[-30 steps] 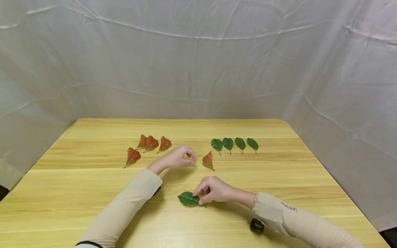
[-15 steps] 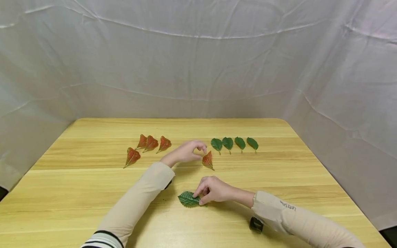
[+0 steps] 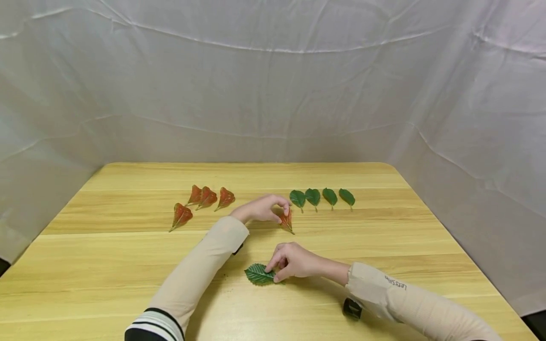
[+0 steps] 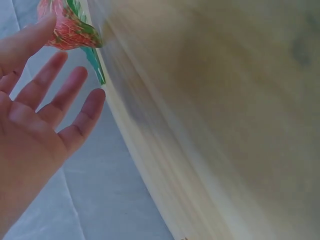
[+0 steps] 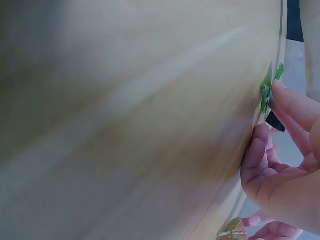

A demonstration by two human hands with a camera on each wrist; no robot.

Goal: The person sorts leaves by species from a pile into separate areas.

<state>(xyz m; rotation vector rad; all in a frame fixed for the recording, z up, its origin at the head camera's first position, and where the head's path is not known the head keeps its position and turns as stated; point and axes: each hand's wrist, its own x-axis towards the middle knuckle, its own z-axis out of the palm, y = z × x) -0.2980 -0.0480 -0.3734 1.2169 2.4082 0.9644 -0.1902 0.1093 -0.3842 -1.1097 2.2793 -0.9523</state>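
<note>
My left hand (image 3: 265, 208) reaches in from the left, its thumb and index finger pinching a red leaf (image 3: 287, 223) near the top. In the left wrist view the thumb crosses in front of that red leaf (image 4: 72, 34), while the other fingers spread loosely below. Closer to the front of the table, my right hand (image 3: 298, 260) pinches the stem end of a larger green leaf (image 3: 258, 274) with toothed edges. This leaf points left and lies low over the wood. In the right wrist view it shows edge-on at the fingertips of my right hand (image 5: 280, 175).
Several red leaves (image 3: 206, 197) lie at the back left of the wooden table (image 3: 106, 265), two of them overlapping. A row of several small green leaves (image 3: 313, 197) stretches along the back right. Pale cloth (image 3: 273, 94) hangs behind the table and at both sides.
My left hand has moved right to the single red leaf, and its thumb and index finger have closed on it. My right hand and the larger green leaf stay in place.
</note>
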